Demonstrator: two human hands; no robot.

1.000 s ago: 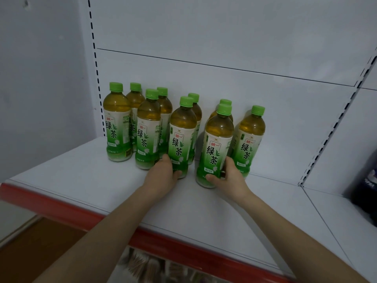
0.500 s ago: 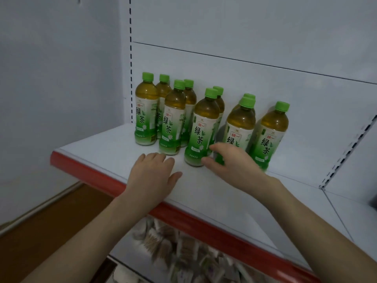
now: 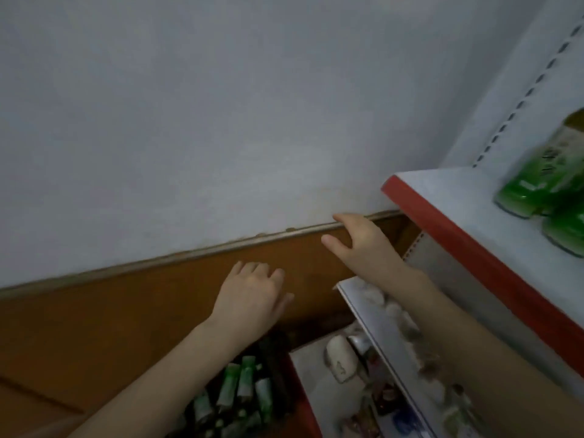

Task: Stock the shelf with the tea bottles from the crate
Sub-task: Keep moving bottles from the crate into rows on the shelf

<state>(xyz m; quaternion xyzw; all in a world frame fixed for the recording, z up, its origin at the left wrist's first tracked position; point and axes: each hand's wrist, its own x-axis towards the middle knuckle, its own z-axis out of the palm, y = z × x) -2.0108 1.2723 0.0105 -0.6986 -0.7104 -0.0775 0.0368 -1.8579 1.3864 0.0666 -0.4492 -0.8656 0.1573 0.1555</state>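
1. Plainly, both hands are off the shelf. The right hand hangs just left of the shelf's red front corner. The left hand is further left of that corner and lower.
2. Neither hand holds anything. The right hand's fingers are loosely spread with the thumb apart. The left hand's fingers droop, slightly curled around nothing.
3. The stocked bottles stand upright on the right part of the shelf, set back from its red edge. They are blurred, and only their green labels read clearly. The bare strip in front of them probably leaves room for another row.
4. The crate sits below the shelf, left of its corner. The waiting bottles show green caps inside it. The left forearm hides part of them, so I cannot tell how many there are.
5. With both hands empty and held above the crate, the step in hand looks like a reach down for the next bottles. Two free hands would allow one bottle each.
6. Directly under the shelf, a lower shelf carries pale packets. The right forearm crosses its front edge, so on the way down it could brush them.
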